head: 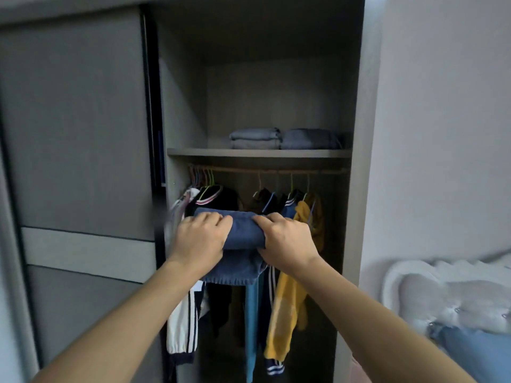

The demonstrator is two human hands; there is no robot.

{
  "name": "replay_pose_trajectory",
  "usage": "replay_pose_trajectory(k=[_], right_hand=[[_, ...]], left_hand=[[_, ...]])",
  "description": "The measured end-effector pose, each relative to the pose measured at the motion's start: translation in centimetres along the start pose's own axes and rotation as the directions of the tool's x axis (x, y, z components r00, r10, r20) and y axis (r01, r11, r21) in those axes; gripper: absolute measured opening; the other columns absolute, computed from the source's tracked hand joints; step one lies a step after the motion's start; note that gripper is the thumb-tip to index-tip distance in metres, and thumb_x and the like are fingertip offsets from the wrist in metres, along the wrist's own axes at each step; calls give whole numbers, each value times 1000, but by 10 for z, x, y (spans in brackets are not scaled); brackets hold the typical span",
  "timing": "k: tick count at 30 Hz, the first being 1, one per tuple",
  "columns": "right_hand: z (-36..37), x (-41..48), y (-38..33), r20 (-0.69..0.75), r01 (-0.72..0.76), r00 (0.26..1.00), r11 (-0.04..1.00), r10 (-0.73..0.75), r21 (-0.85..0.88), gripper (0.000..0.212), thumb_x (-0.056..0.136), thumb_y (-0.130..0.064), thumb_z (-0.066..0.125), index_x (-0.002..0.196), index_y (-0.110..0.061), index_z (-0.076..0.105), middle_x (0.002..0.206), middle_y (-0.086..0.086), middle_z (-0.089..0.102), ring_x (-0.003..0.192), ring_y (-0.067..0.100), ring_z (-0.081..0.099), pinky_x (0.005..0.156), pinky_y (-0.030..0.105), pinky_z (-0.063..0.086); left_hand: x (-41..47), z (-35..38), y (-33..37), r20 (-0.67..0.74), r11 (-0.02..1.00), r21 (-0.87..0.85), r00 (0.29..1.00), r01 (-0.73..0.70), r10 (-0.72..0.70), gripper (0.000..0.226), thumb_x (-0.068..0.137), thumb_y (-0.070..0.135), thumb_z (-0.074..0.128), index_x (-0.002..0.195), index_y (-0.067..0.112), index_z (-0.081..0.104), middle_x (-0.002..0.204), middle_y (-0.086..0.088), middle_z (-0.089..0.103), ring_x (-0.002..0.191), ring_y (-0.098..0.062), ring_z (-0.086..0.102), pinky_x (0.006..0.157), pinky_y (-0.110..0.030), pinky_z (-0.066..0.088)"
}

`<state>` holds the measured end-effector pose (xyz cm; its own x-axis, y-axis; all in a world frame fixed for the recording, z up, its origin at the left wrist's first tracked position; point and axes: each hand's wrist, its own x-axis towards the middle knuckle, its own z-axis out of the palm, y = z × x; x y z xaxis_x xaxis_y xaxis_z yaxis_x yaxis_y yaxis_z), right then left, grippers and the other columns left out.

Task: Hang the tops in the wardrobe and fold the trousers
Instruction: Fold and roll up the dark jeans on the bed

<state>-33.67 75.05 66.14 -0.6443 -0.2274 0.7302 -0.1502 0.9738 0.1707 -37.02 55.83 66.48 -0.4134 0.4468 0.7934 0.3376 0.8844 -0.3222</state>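
Both knuckles-up around trousers (pixel 244 230): left grip (pixel 200 239), right grip (pixel 287 241)

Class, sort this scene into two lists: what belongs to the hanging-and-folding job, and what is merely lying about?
Job in hand:
blue trousers, gripped by left hand and right hand
folded trousers on the shelf
hanging tops on the rail

Lying about:
white headboard
blue bedding

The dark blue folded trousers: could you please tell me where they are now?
In the head view the dark blue folded trousers are centre frame, gripped by the left hand and right hand, before the hanging tops, below the shelf.
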Motion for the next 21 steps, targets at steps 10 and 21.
replay_pose_trajectory(k=[10,21], right_hand=[[19,173,88,-304,-25,953,991,-16,-131,50,71,-33,74,119,-24,64,95,6,68,72,35,68,55,37,52],[27,369,244,-499,-82,862,945,-92,-315,48,83,-36,64,129,-23,55,112,11,64,92,40,65,68,39,42]], left_hand=[[190,66,-56,-331,995,82,940,-58,82,44,52,7,70,95,11,67,81,-11,67,71,-35,65,57,-35,48],[433,140,-64,-484,992,121,872,-19,76,51,74,17,71,120,10,52,108,-15,62,94,-39,61,67,-43,45]])
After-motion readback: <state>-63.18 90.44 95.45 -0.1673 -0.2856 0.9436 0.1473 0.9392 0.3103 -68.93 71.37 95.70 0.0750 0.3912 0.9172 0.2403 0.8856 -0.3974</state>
